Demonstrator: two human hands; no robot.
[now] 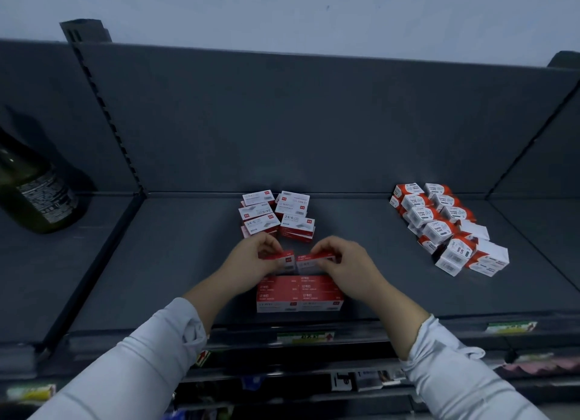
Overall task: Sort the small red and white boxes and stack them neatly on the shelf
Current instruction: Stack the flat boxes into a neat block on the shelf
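The left hand (251, 258) pinches one small box (280, 257), the right hand (343, 264) a second box (315, 260) (side by side), just above the front stack (298, 294) on the shelf (172, 262).

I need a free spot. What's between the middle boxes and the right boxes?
Only bare shelf between the middle boxes and right boxes, in the head view.

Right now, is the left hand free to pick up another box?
No: the left hand pinches a small box, and the right hand pinches a second box, both above the front stack.
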